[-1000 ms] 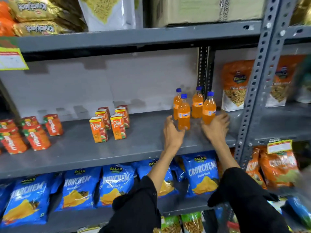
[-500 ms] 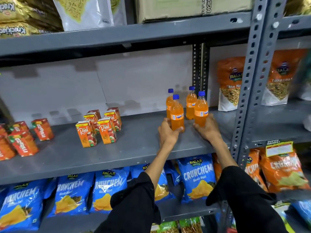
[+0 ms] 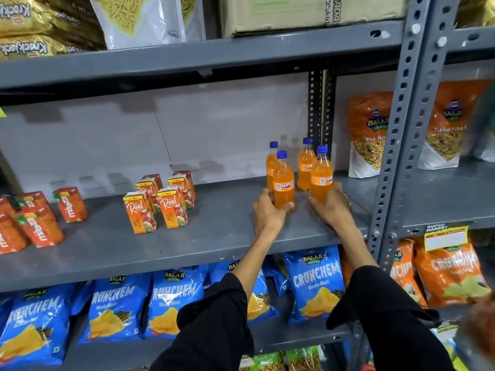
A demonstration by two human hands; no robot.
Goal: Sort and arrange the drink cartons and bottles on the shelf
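Several orange soda bottles with blue caps stand together on the grey middle shelf. My left hand grips the base of the front left bottle. My right hand grips the base of the front right bottle. Two more bottles stand just behind them. To the left, a cluster of orange Real juice cartons stands mid-shelf. Red Maaza cartons stand at the far left.
A perforated grey upright post stands right of the bottles. Orange snack bags lean on the neighbouring shelf. Blue chip bags fill the shelf below. The upper shelf holds a cardboard box and packets.
Both hands have moved forward and closed around the bases of the two front bottles. The front bottles now stand a little further apart.
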